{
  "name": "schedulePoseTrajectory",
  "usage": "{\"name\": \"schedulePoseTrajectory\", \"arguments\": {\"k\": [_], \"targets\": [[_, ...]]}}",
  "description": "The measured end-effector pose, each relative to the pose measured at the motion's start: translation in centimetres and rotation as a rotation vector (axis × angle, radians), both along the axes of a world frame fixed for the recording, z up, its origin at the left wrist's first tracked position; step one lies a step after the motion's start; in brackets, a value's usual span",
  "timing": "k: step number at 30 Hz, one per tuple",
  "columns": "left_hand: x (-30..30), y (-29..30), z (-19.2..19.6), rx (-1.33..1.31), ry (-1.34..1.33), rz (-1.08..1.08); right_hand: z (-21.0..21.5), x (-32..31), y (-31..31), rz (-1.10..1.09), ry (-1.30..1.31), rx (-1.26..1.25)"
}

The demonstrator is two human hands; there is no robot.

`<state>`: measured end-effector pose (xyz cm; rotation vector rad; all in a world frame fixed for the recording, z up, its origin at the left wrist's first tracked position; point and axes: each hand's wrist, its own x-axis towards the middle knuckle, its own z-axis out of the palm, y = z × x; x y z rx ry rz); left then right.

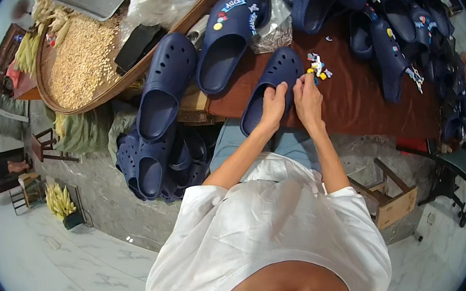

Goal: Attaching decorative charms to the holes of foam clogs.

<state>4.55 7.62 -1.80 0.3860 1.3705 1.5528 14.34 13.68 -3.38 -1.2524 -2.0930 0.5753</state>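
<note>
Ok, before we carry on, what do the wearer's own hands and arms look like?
The left hand and right hand are bare, without gloves. The white shirt has short, loose sleeves, leaving the forearms uncovered. No watch or bracelet shows.

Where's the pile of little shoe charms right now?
In the head view, the charm pile lies upper right of centre, on the brown cloth, beside the right hand.
</note>
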Motion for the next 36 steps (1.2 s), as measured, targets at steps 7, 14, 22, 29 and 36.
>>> {"name": "schedulePoseTrajectory", "arguments": {"k": [7, 14, 22, 29, 36], "targets": [[-0.4, 0.1, -0.6, -0.101, 0.099, 0.043, -1.3, 1.7, 0.2, -0.116, 0.187, -0.343], [-0.3, 0.1, -1.7, -0.153, 0.156, -0.015, 0.0, 3.9, 3.8, -0.188, 0.018, -0.093], [-2.5, -0.7, -0.6, 0.07, -0.155, -0.028, 0.6, 1.9, 3.0, -0.086, 0.079, 0.083], [-2.9, -2.0, 0.5, 0.064, -0.415, 0.107, 2.6, 0.3, 1.8, -0.029, 0.115, 0.02], [-3.2, -9.4, 1.8, 0.125, -0.488, 0.35, 2.8, -3.5, 4.3, 0.119, 0.15, 0.093]]}}
